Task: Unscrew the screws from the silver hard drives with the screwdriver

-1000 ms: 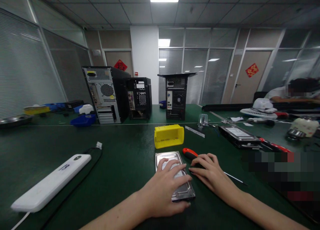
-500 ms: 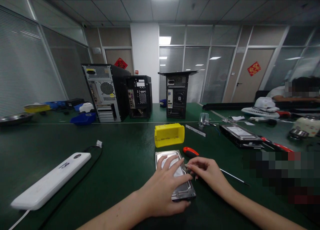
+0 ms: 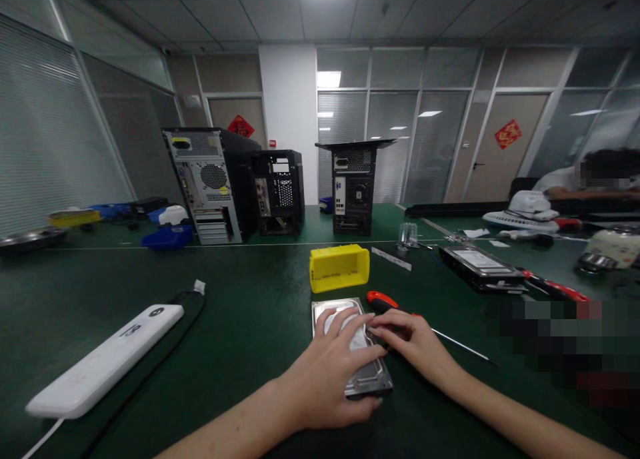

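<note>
A silver hard drive (image 3: 371, 380) lies on the green table in front of me. My left hand (image 3: 330, 372) is laid over it, fingers across its top and thumb along the near edge, gripping it. At the drive's right edge, my right hand (image 3: 413, 347) has thumb and fingertips pinched together. Whatever sits in that pinch is too small and hidden to name. Just behind the right hand rests a screwdriver (image 3: 383, 302) with a red and black handle, its shaft pointing right and toward me.
Beyond the drive stands a yellow bin (image 3: 316, 267). A white power strip (image 3: 107, 360) lies at left. To the right are another hard drive (image 3: 481, 260) and red-handled pliers (image 3: 555, 287). Computer cases (image 3: 240, 186) line the back. A person (image 3: 570, 182) sits far right.
My right hand's fingertips have shifted slightly up and left, closer against the drive's edge. My left hand stays on the drive.
</note>
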A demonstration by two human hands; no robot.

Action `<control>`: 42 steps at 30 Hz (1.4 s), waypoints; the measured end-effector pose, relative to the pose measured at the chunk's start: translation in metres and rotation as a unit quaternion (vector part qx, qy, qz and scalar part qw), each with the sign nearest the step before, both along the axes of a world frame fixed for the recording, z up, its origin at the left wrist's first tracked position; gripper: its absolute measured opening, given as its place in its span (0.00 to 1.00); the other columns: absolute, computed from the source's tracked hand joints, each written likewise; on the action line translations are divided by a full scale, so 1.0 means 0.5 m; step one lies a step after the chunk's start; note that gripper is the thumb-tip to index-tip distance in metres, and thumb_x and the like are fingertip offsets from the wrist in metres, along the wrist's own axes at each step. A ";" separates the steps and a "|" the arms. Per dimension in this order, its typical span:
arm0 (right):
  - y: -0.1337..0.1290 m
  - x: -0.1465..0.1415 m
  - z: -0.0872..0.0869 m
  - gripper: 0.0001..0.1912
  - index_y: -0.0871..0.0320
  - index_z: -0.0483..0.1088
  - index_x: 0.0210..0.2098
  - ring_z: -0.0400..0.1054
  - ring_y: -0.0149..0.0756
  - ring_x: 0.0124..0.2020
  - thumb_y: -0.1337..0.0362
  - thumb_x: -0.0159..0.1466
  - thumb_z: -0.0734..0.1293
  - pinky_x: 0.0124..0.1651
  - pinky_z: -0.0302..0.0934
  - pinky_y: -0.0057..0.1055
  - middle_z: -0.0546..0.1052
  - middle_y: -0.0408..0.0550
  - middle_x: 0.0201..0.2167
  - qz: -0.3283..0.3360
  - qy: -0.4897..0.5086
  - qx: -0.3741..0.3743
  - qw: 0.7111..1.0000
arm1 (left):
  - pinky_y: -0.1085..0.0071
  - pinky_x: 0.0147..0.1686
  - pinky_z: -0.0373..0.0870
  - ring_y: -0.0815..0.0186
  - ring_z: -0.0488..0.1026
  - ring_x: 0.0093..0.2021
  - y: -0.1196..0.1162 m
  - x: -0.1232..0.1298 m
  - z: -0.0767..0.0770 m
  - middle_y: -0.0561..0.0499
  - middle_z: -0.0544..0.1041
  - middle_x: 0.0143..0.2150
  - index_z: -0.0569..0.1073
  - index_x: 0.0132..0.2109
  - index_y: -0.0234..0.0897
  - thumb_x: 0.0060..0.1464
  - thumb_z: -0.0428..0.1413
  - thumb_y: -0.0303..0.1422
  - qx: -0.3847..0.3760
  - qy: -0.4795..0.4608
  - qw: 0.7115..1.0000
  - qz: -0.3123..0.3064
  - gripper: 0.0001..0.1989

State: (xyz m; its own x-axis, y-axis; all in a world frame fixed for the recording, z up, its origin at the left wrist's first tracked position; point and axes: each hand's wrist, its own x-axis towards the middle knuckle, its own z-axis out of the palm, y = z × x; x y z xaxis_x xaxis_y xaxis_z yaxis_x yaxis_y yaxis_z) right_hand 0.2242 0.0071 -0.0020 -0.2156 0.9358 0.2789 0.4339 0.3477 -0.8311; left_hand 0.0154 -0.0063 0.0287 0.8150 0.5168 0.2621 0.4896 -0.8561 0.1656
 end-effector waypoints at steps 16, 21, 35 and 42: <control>-0.013 0.001 0.006 0.10 0.57 0.77 0.37 0.71 0.38 0.39 0.64 0.62 0.63 0.45 0.64 0.35 0.76 0.49 0.36 0.000 -0.078 0.054 0.995 | 0.44 0.59 0.40 0.46 0.45 0.65 -0.005 -0.006 0.002 0.44 0.51 0.66 0.65 0.56 0.45 0.49 0.56 0.45 0.015 -0.015 1.000 -0.012 0.27; -0.014 0.003 0.009 0.12 0.57 0.74 0.41 0.70 0.36 0.41 0.66 0.64 0.60 0.45 0.64 0.33 0.74 0.50 0.39 0.023 -0.170 0.131 0.976 | 0.45 0.59 0.40 0.45 0.46 0.64 -0.004 -0.005 -0.002 0.44 0.52 0.65 0.65 0.56 0.44 0.49 0.56 0.45 0.023 -0.019 0.999 -0.010 0.27; -0.029 0.009 0.006 0.14 0.54 0.72 0.46 0.70 0.36 0.43 0.66 0.65 0.58 0.44 0.65 0.32 0.74 0.51 0.42 0.054 -0.234 0.196 0.951 | 0.47 0.60 0.39 0.47 0.45 0.65 -0.002 -0.002 -0.006 0.44 0.52 0.65 0.65 0.56 0.43 0.49 0.56 0.44 0.032 -0.018 0.999 -0.009 0.27; -0.017 0.008 0.011 0.12 0.55 0.74 0.42 0.69 0.36 0.43 0.64 0.65 0.60 0.47 0.64 0.34 0.74 0.50 0.40 0.061 -0.161 0.141 0.975 | 0.46 0.60 0.40 0.46 0.46 0.64 -0.002 -0.003 -0.005 0.44 0.53 0.65 0.65 0.56 0.44 0.49 0.56 0.44 0.028 -0.018 0.999 -0.009 0.27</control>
State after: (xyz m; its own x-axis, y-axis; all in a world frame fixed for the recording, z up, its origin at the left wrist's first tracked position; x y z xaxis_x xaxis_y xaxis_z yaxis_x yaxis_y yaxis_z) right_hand 0.2284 -0.0015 0.0033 -0.4391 0.7939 0.4206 0.5978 0.6077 -0.5229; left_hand 0.0139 -0.0072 0.0263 0.8132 0.4859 0.3204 0.4688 -0.8731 0.1342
